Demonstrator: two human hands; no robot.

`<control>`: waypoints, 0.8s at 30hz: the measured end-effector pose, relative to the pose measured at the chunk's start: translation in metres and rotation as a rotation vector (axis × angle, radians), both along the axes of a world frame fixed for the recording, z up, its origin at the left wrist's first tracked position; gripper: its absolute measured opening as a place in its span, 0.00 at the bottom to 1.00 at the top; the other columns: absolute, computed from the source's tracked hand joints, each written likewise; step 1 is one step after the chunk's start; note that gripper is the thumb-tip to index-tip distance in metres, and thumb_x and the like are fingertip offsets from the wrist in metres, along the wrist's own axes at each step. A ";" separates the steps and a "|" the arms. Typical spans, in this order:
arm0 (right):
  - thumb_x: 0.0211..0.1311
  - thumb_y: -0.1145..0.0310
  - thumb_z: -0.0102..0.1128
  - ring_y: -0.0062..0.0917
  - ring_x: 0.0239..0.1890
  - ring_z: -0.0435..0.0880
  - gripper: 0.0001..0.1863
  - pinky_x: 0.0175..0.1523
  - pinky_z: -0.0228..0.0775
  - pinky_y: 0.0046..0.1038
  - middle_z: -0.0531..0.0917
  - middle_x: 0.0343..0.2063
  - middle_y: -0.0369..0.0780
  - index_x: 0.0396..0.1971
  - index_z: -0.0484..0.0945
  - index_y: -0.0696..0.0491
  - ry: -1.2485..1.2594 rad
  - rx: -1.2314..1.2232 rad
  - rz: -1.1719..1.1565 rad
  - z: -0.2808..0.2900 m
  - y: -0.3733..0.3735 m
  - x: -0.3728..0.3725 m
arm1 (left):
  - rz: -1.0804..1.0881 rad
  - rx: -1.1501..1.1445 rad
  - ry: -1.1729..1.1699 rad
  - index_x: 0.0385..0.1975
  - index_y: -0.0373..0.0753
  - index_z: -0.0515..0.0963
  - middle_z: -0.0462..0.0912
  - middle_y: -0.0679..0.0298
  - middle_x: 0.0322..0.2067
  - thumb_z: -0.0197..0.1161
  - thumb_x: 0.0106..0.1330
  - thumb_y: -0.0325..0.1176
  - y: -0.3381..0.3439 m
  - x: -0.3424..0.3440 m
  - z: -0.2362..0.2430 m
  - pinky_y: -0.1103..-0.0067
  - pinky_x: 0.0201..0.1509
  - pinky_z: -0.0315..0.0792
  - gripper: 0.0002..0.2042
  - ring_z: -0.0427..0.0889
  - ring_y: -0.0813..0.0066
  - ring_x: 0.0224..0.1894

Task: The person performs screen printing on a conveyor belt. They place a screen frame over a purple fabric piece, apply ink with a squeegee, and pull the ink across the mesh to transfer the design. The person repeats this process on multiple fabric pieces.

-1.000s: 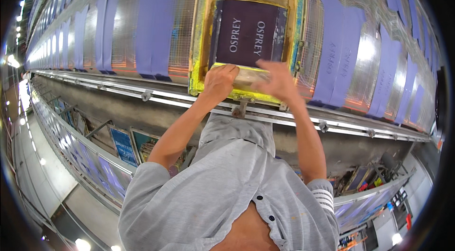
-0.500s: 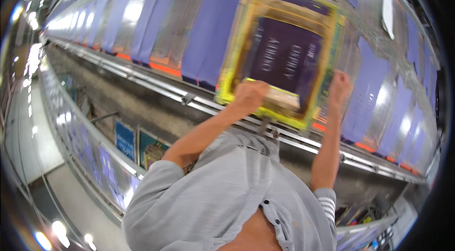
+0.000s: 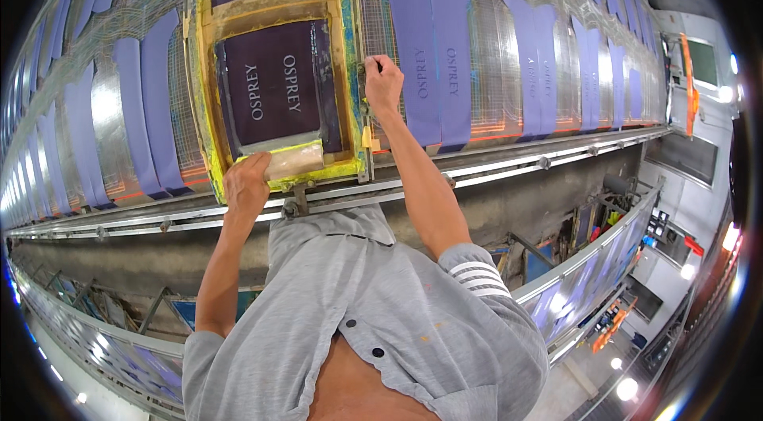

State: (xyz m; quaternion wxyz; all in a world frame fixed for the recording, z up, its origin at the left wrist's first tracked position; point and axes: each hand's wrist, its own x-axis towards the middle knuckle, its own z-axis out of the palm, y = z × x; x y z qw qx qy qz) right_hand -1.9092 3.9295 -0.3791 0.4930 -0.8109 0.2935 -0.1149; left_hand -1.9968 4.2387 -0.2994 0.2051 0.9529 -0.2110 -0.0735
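A screen-printing frame [image 3: 208,107] with yellow-edged wood lies on the long table in front of me. Dark mesh [image 3: 270,91] with pale lettering shows inside it. At the frame's near end, my left hand [image 3: 246,182] is closed round the left end of a pale, yellow-edged squeegee [image 3: 296,163]. My right hand [image 3: 383,85] is a fist beside the frame's right rail, close to or touching it. What that fist holds, if anything, is hidden.
Purple cut pieces [image 3: 413,55] lie in pairs along the table; those right of the frame carry dark lettering, those to the left look plain. A metal rail [image 3: 493,152] with stops runs along the near edge. Behind me stands another long table [image 3: 568,294] with purple pieces.
My view has swung, so the frame and both hands now sit farther left in the picture. The left hand stays on the squeegee, and the right stays closed by the frame's right side.
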 end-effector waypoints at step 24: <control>0.48 0.62 0.66 0.34 0.45 0.82 0.11 0.50 0.68 0.40 0.84 0.36 0.38 0.31 0.83 0.49 0.177 -0.819 1.055 0.062 0.070 0.161 | -0.127 0.185 -0.143 0.38 0.46 0.86 0.86 0.56 0.31 0.60 0.52 0.25 -0.033 0.275 -0.028 0.63 0.42 0.77 0.15 0.85 0.55 0.38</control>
